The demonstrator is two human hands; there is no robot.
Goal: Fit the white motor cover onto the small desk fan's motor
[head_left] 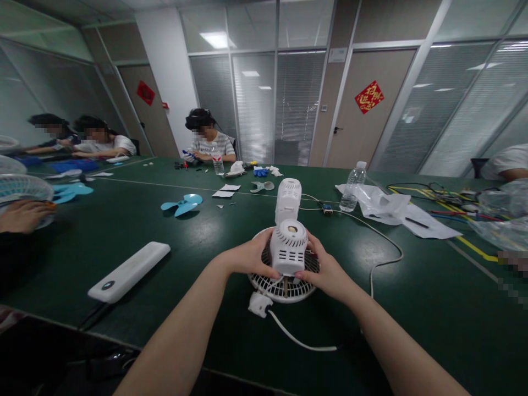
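Observation:
A white slotted motor housing (290, 247) sits over a round white fan grille (284, 294) on the green table. My left hand (256, 256) is closed on the housing's left side, with the thumb at its lower edge. From the right, my right hand (325, 269) grips the same housing, thumb low and fingers along its side. Behind it stands another white slotted part (289, 198). A small white piece (259, 304) with a cable lies in front of the grille. The fingertips of both hands are partly hidden.
Left on the green table (198, 313) lie a white power bank (130, 272) and blue fan blades (182, 205). A water bottle (353, 187), plastic sheet (381, 202) and cables are on the right. Other people sit across and left; a person's hand (27, 216) is at the left edge.

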